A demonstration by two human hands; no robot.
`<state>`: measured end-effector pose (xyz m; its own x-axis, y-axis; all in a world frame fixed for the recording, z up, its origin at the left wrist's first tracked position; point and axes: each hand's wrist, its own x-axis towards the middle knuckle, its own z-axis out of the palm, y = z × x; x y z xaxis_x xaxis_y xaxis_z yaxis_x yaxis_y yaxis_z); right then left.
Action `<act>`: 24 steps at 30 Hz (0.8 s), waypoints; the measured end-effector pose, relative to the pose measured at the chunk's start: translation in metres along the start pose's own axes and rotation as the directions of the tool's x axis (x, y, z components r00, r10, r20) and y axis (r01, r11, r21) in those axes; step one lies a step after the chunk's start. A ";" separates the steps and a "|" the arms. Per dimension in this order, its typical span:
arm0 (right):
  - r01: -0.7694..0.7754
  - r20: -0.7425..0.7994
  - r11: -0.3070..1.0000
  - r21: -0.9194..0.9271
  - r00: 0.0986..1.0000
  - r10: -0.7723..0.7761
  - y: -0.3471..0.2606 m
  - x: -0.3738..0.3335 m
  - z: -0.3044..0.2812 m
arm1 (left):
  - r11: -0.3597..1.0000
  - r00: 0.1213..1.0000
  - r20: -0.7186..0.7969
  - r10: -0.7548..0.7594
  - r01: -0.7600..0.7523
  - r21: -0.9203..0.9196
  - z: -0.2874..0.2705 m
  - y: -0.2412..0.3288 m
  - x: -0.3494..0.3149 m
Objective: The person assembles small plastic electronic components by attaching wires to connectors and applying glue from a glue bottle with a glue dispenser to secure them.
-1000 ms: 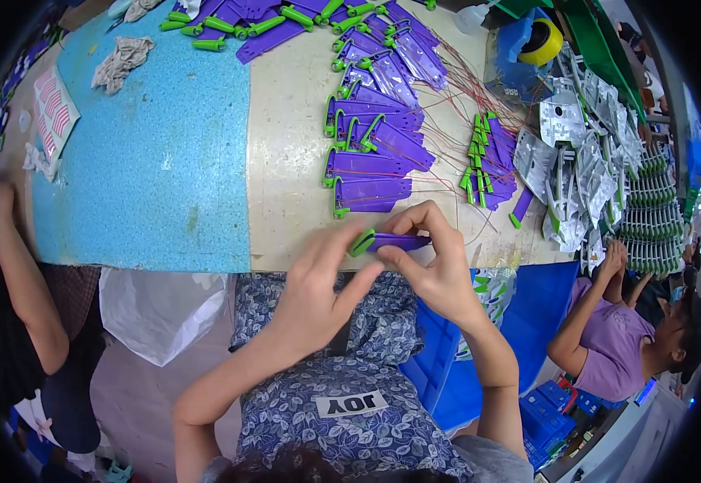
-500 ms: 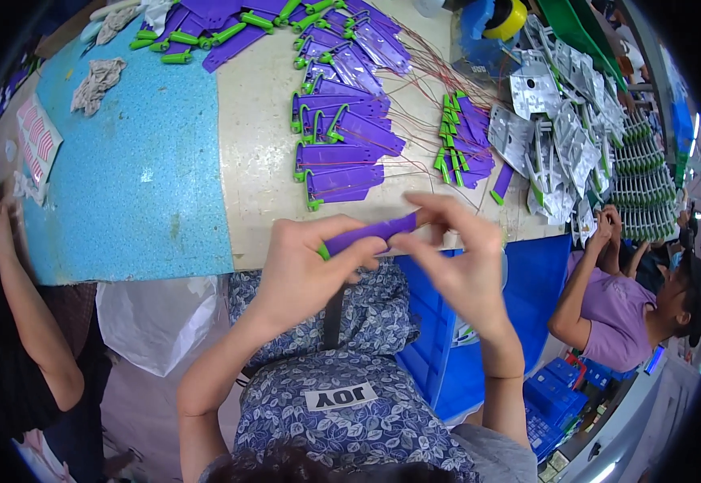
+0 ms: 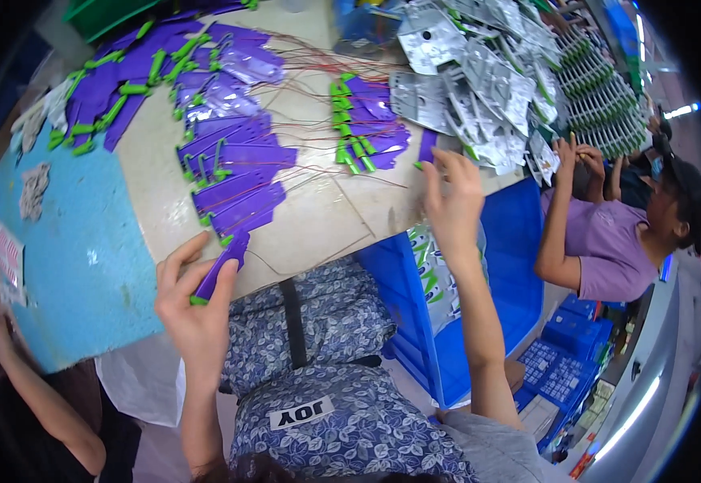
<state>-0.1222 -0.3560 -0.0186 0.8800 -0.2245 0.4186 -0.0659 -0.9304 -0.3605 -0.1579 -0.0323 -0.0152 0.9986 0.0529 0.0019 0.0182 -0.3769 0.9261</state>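
My left hand (image 3: 193, 294) pinches a slim purple plastic piece (image 3: 220, 270) with a green end between thumb and fingers, at the table's front edge. Just beyond it lies a row of flat purple pieces (image 3: 234, 189) with green ends and thin red wires. My right hand (image 3: 457, 197) reaches over the table's right part with fingers apart and curved. A single purple strip (image 3: 428, 146) with a green end lies at its fingertips; whether they touch it is unclear. Left of that hand is a smaller stack of purple pieces (image 3: 371, 121) with green ends.
Silver pouches (image 3: 479, 88) heap up at the back right, beside rows of green-edged parts (image 3: 600, 97). A blue bin (image 3: 499, 266) stands below the table edge. A blue mat (image 3: 77, 249) covers the table's left. Co-workers sit on both sides, one in a purple shirt (image 3: 608, 233).
The view has swung right. My hands have parted: the left keeps the purple piece, while the right has let go and moved out to the lone strip near the pouches.
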 end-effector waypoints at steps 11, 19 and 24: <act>-0.307 0.227 0.947 0.098 0.933 0.279 -0.010 -0.014 -0.033 | 0.995 0.913 0.397 -0.088 0.064 0.074 -0.018 0.022 -0.025; -0.637 0.723 0.425 0.643 0.688 -0.064 -0.106 0.004 0.012 | 0.962 0.816 0.570 0.096 -0.224 0.159 -0.020 0.017 -0.021; -0.646 0.703 0.345 0.681 0.708 -0.063 -0.127 0.001 0.034 | 0.885 0.844 0.449 0.292 -0.417 0.207 -0.023 0.009 -0.018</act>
<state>-0.0971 -0.2284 -0.0007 0.9582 0.1031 -0.2670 -0.2704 0.0211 -0.9625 -0.1765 -0.0152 0.0015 0.8708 -0.4807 0.1030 -0.3897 -0.5472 0.7408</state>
